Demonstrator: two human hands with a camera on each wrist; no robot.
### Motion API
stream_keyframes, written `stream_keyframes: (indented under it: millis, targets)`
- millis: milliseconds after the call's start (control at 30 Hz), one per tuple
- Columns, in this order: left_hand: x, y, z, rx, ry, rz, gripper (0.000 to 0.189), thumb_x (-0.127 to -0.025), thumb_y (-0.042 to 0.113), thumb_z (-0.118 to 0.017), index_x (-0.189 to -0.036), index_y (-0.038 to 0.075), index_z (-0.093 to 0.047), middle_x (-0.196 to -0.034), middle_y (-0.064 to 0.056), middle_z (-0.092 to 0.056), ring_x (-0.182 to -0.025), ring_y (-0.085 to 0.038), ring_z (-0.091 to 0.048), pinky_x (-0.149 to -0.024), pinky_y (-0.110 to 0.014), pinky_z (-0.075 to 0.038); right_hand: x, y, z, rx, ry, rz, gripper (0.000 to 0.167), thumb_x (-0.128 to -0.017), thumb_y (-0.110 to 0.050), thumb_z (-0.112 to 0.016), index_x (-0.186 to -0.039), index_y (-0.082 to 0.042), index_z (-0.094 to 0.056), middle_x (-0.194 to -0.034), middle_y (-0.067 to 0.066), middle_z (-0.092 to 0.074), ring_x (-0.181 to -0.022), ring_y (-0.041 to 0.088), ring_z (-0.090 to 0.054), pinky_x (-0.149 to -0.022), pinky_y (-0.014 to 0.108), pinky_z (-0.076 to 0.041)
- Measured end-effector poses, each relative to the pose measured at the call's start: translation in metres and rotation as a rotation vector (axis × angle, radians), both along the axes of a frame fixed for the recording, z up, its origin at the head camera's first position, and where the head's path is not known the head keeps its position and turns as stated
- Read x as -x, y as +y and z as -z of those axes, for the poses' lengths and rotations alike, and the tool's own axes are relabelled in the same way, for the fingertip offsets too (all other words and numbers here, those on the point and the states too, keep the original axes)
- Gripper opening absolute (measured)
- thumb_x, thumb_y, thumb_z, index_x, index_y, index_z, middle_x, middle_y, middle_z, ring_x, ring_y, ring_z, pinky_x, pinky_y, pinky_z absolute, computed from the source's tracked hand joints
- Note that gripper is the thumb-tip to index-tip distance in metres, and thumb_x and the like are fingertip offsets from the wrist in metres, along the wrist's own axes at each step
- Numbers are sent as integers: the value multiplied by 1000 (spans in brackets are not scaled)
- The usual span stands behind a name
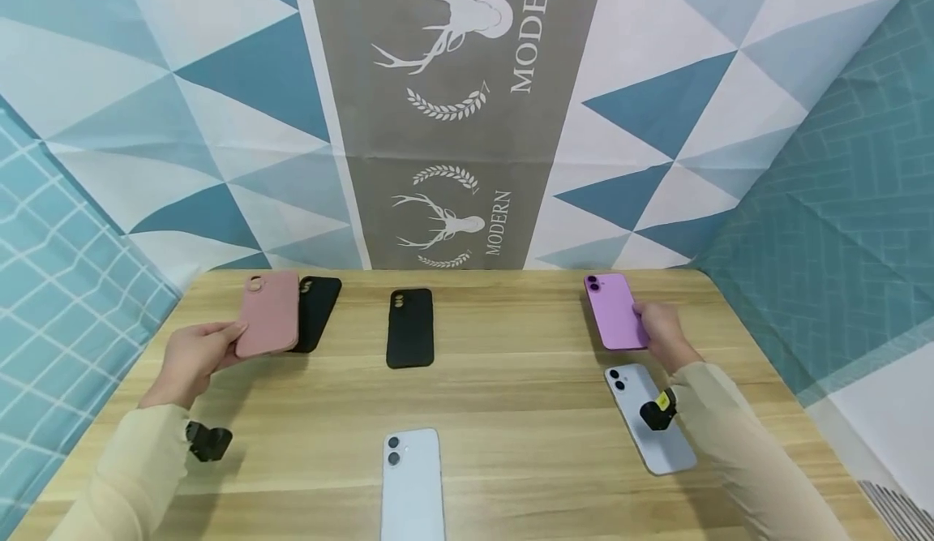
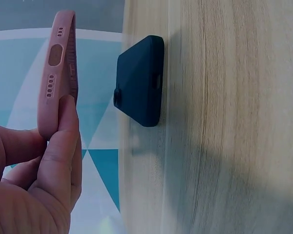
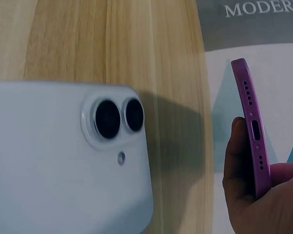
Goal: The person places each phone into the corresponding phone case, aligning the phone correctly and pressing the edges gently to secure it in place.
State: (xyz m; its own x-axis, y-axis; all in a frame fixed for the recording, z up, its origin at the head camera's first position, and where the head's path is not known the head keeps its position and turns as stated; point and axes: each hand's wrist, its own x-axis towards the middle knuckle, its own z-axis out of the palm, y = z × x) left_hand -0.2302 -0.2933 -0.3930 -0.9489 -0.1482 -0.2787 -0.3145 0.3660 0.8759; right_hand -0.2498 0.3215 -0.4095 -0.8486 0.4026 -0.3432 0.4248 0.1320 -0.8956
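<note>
My left hand (image 1: pixel 195 354) pinches a pink phone case (image 1: pixel 270 314) by its lower left corner, thumb on the outer back and fingers inside. In the left wrist view the pink case (image 2: pixel 57 73) is raised off the table and has no phone inside. Behind it in the head view lies a black phone case (image 1: pixel 319 310). On the right, my right hand (image 1: pixel 662 332) holds a purple phone (image 1: pixel 616 312) by its lower right edge, its camera side showing. The right wrist view shows the purple phone (image 3: pixel 254 131) lifted, its charging port visible. A white phone (image 1: pixel 648 419) lies just below that hand.
Another black phone case (image 1: pixel 410 328) lies at the middle back of the wooden table (image 1: pixel 511 395). A second white phone (image 1: pixel 412 484) lies at the front middle, partly cut off by the frame. A patterned cloth (image 1: pixel 452 119) hangs beyond the table's back edge.
</note>
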Motion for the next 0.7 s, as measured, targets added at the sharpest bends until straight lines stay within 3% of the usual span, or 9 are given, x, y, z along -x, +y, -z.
stream_keyframes:
  millis: [133, 233, 367, 467, 700]
  targets:
    - [1, 3, -1, -14, 15, -6, 57, -99, 25, -42, -136, -17, -32, -72, 20, -56, -66, 7, -62, -70, -23, -57, 0, -7, 1, 14, -27, -32, 50, -97, -12, -35, -138, 15, -26, -144, 25, -31, -116, 24, -42, -87, 23, -42]
    - [1, 7, 0, -24, 27, -3, 57, -99, 25, -42, -135, -18, -32, -72, 20, -55, -67, 8, -61, -69, -21, -57, 1, -12, 0, 25, -32, -38, 50, -98, -12, -34, -139, 15, -26, -143, 25, -32, -115, 23, -42, -84, 22, -42]
    - [1, 11, 2, -21, 32, 1, 57, -99, 25, -42, -135, -18, -33, -72, 20, -55, -67, 8, -60, -69, -21, -57, 2, -20, -1, 39, -18, -40, 48, -97, -10, -37, -137, 15, -29, -131, 20, -40, -100, 16, -46, -73, 17, -42]
    - [0, 15, 2, -8, 30, 5, 56, -99, 25, -42, -134, -18, -33, -76, 16, -56, -67, 8, -60, -70, -22, -57, 2, -26, -1, 46, -10, -35, 47, -96, -9, -39, -136, 16, -31, -125, 17, -43, -96, 15, -47, -71, 17, -43]
    - [-1, 26, 4, 13, 32, 18, 54, -100, 25, -41, -134, -17, -36, -77, 15, -56, -67, 9, -59, -73, -25, -57, 1, -35, 1, 65, -23, -65, 49, -98, -11, -33, -140, 13, -26, -140, 22, -34, -119, 25, -40, -102, 35, -40]
